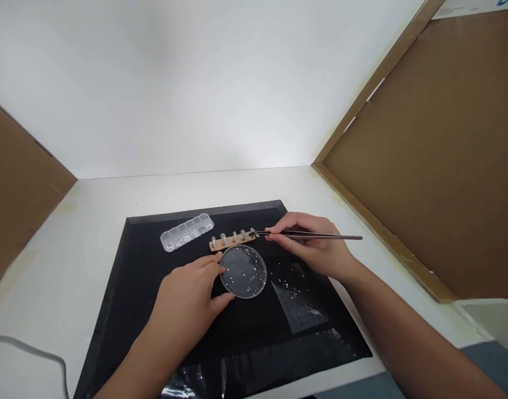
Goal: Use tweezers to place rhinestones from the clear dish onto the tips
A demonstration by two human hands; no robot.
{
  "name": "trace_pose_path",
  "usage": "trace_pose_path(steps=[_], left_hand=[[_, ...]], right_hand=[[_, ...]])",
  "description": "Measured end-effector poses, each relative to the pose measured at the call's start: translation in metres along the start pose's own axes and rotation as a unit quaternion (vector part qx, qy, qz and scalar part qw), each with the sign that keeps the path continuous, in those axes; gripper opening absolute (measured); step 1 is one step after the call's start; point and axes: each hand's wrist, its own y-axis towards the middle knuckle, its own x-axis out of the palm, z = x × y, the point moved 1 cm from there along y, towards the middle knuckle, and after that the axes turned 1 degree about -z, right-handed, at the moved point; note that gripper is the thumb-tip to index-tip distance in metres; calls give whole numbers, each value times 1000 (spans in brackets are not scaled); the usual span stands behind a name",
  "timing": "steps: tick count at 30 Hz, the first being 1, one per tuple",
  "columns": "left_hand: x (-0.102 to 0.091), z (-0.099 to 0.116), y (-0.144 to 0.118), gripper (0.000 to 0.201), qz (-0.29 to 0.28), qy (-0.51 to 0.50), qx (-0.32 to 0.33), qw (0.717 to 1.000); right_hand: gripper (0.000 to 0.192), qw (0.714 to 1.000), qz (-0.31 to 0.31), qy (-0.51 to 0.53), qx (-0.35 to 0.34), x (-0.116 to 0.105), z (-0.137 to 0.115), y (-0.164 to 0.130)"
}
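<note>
My left hand (191, 291) grips the near-left rim of a round clear dish (243, 272), its thumb and fingers at the edge. Small shiny bits are scattered in the dish. In my right hand (310, 238) is a pair of tweezers (320, 236), pinched between thumb and fingers. The tweezers' tips point left and reach the right end of a wooden strip (218, 244), which bears several upright false nail tips (224, 239). Whether the tips hold a bit is too small to tell.
A clear compartment box (187, 233) with bits in it lies at the back left of the black mat (146, 277). Right of the dish, a clear plastic bag (298, 305) has scattered bits. Cardboard walls (437, 144) stand at both sides; a grey cable (33, 350) lies front left.
</note>
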Motion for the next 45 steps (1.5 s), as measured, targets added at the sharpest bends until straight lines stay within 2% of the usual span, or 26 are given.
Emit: trace_pose_path(steps=[22, 35, 45], left_hand=[[-1, 0, 1, 33, -4, -5, 2, 1000], [-2, 1, 1, 33, -6, -5, -1, 1000], [-2, 0, 1, 32, -5, -12, -2, 1000]], right_hand=[[17, 1000, 13, -1, 15, 5, 5, 2], [25, 997, 20, 46, 66, 10, 9, 2], [22, 998, 11, 40, 49, 9, 9, 3]])
